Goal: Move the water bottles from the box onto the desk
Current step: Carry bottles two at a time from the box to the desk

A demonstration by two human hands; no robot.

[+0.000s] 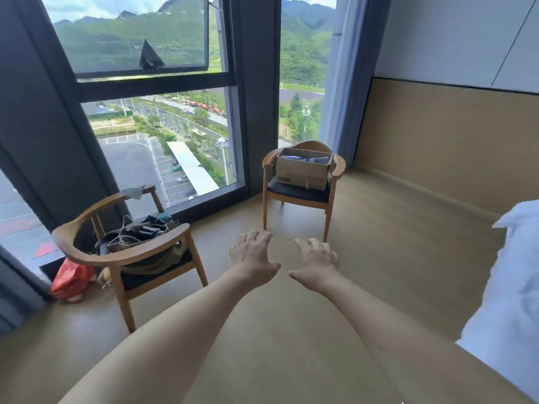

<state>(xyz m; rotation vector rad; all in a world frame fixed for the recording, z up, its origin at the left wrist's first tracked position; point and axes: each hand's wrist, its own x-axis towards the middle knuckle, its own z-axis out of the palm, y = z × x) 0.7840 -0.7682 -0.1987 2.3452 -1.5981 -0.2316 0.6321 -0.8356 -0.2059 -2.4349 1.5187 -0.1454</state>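
Observation:
A brown cardboard box [302, 170] with its top open sits on the seat of a wooden armchair [300, 193] by the window, across the room from me. Something blue and purple shows inside it; I cannot make out single bottles. My left hand [252, 255] and my right hand [316, 262] are stretched out in front of me, palms down, fingers loosely curled, holding nothing. Both are well short of the box. No desk is in view.
A second wooden armchair [131, 252] at the left holds a pile of bags and cords. An orange bag [71, 279] lies on the floor beside it. White bedding [513, 287] fills the right edge. Tan floor lies between me and the box. Tall windows form the far wall.

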